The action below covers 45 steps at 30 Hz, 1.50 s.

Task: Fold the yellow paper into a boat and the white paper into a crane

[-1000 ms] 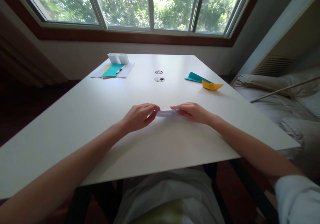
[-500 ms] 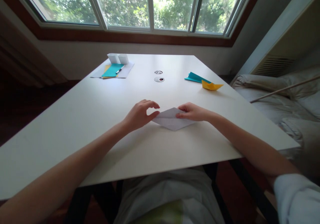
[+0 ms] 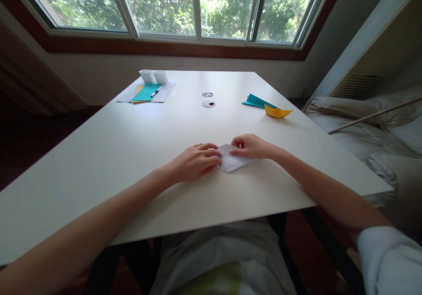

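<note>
Both hands press flat on a folded white paper (image 3: 231, 163) near the middle of the white table (image 3: 132, 154): my left hand (image 3: 196, 162) lies fingers-down over its left part, my right hand (image 3: 252, 147) has its fingertips pinned on the upper right edge at about 2 o'clock from the paper's middle. What shows of the paper is a pointed shape with its tip aimed at 6 o'clock, toward me; I cannot tell its long axis, since the left hand hides part of it. Bare tabletop surrounds it on every side, and the near table edge lies well apart at 6 o'clock. At 1 o'clock sit a teal paper (image 3: 255, 101) and a yellow folded boat (image 3: 278, 111), touching. At 11 o'clock lies a stack of sheets (image 3: 147, 92). Windows (image 3: 165, 5) span 12 o'clock; a bed (image 3: 372, 132) stands at 3 o'clock.
</note>
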Motion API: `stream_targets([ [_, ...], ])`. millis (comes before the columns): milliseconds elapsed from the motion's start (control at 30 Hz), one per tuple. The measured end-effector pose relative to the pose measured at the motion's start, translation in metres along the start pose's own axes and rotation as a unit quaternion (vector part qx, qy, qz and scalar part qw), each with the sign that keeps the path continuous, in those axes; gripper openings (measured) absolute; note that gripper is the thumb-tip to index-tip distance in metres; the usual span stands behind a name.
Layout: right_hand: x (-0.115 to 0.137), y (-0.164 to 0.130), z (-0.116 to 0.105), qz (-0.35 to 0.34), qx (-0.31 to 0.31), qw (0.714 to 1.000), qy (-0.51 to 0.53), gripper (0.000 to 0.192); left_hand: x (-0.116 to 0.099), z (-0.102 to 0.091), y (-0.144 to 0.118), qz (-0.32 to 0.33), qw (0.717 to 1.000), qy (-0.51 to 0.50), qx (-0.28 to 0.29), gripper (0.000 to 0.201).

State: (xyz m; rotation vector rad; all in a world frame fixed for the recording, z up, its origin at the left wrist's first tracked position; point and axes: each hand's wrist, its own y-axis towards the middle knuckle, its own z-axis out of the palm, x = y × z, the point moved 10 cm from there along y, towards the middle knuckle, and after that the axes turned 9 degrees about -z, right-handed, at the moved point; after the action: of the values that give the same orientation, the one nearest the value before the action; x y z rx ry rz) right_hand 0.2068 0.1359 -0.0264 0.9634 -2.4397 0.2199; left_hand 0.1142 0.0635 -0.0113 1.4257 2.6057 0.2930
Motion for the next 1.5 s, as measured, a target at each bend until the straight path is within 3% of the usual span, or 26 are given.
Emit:
stream_targets([
  [100, -0.005, -0.001, -0.009, 0.003, -0.04, 0.999, -0.022, 0.022, 0.0, 0.001, 0.001, -0.003, 1.0, -0.015, 0.006, 0.025],
  [233, 0.014, -0.006, -0.026, -0.099, -0.116, 0.984, -0.091, 0.017, 0.002, 0.001, 0.002, -0.016, 1.0, 0.004, 0.013, 0.024],
  [333, 0.031, -0.01, -0.02, -0.173, -0.099, 0.971, -0.131, 0.018, 0.009, 0.001, 0.002, -0.031, 0.999, 0.035, 0.022, 0.024],
  [433, 0.039, -0.013, -0.008, -0.2, -0.07, 0.96, -0.181, 0.018, 0.015, 0.002, 0.001, -0.044, 0.997, 0.046, 0.031, 0.023],
  [733, 0.044, -0.011, 0.013, -0.226, -0.043, 0.953, -0.199, 0.028, 0.013, 0.006, 0.002, -0.032, 0.999, 0.003, 0.032, 0.025],
  [1033, 0.049, -0.014, 0.011, -0.222, -0.029, 0.957, -0.183, 0.027, 0.012, 0.005, -0.002, -0.022, 0.998, 0.038, 0.045, 0.025],
  [1500, 0.059, -0.017, 0.015, -0.224, -0.054, 0.937, -0.264, 0.028, 0.017, -0.002, -0.004, -0.054, 0.997, 0.059, -0.017, 0.023],
])
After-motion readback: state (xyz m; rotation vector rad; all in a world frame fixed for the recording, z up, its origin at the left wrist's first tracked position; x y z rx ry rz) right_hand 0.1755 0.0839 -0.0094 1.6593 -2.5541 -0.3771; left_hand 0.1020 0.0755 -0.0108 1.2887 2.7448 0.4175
